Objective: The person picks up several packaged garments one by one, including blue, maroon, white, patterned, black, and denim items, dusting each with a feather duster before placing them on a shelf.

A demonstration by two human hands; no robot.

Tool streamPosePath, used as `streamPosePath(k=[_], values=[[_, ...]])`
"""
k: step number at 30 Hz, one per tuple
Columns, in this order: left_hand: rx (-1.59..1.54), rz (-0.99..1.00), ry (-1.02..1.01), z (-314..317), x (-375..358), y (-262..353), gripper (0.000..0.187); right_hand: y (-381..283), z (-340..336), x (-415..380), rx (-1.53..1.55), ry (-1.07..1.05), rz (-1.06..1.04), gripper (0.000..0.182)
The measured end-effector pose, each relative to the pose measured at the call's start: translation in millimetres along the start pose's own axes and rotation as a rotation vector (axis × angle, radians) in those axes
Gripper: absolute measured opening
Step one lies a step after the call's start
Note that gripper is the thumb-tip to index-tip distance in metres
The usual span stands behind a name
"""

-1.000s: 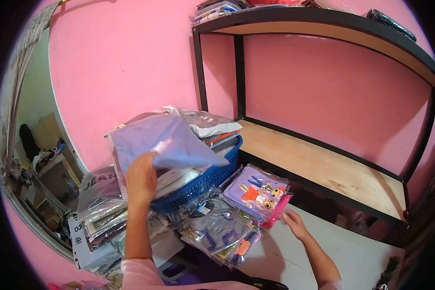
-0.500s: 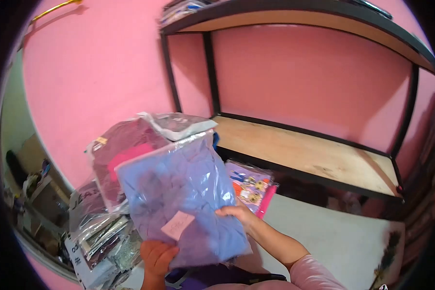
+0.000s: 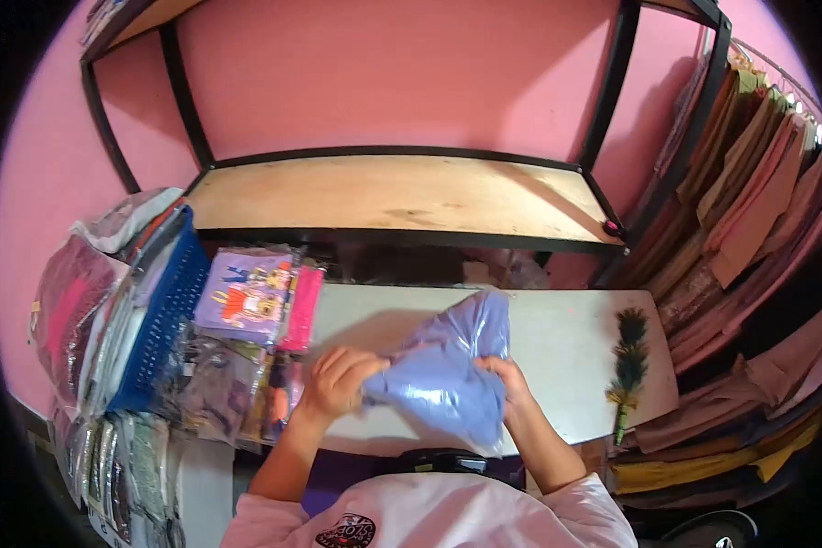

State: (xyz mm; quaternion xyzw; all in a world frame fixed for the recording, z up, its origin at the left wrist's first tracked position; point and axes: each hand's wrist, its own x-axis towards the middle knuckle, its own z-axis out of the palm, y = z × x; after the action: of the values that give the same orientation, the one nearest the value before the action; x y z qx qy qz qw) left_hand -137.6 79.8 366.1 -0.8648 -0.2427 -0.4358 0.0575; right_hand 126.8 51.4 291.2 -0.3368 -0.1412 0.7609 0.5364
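A lavender-blue garment in a clear plastic bag (image 3: 443, 379) is above the white table, bent and bunched between both hands. My left hand (image 3: 342, 382) has its fingers closed on the bag's left corner. At the bag's right edge, my right hand (image 3: 510, 382) grips it with the thumb on top. Shine on the plastic hides some of the cloth's folds. To the left of my left hand lies a bagged purple garment with a cartoon print (image 3: 247, 297), beside a bright pink packet (image 3: 301, 309).
A blue basket (image 3: 160, 315) packed with bagged clothes stands at the left, with more bagged items (image 3: 128, 466) below it. Behind the white table (image 3: 575, 365) is a black-framed wooden shelf (image 3: 411, 192). A green feathery duster (image 3: 630, 361) lies at right, near hanging clothes (image 3: 758, 201).
The view has swung right, showing the hanging clothes and duster. The bagged garment has gone from beside the basket to above the table, and from flat and facing me to bent.
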Motion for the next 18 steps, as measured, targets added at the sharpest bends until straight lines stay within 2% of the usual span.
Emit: streamPosePath(k=[3,5,7,8,9,10,11,13,14,16,17,18], values=[[0.067,0.074,-0.078,43,23,19,0.022,-17,-60,23,0.051,-0.008,-0.115,0.04],[0.073,0.121,-0.084,77,11,35,0.023,-32,-94,24,0.007,-0.073,-0.186,0.042],[0.001,0.225,-0.354,111,-17,56,0.03,-43,-138,20,-0.095,-0.013,-0.126,0.047],[-0.002,0.228,-0.361,122,-25,66,0.03,-45,-161,17,-0.2,0.038,-0.067,0.052],[-0.192,0.027,-0.525,132,-31,77,0.036,-37,-190,19,-0.194,0.038,-0.069,0.052],[-0.38,-0.18,-0.682,143,-42,86,0.044,-20,-225,22,-0.416,0.202,-0.132,0.059],[-0.378,-0.177,-0.685,162,-77,91,0.044,-8,-250,17,-0.639,0.368,-0.194,0.067],[-0.017,-0.803,-0.35,209,-152,84,0.064,5,-276,-3,-0.977,0.334,-0.385,0.079],[-0.017,-0.81,-0.357,226,-161,81,0.064,14,-294,-3,-1.189,0.457,-0.338,0.075],[0.167,-1.11,-0.318,247,-178,91,0.057,9,-277,-18,-1.241,0.482,-0.332,0.071],[0.16,-1.128,-0.329,254,-179,95,0.057,8,-268,-24,-1.298,0.506,-0.347,0.067],[-0.007,-1.239,-0.226,260,-170,96,0.053,15,-275,-22,-1.199,0.525,-0.434,0.06]])
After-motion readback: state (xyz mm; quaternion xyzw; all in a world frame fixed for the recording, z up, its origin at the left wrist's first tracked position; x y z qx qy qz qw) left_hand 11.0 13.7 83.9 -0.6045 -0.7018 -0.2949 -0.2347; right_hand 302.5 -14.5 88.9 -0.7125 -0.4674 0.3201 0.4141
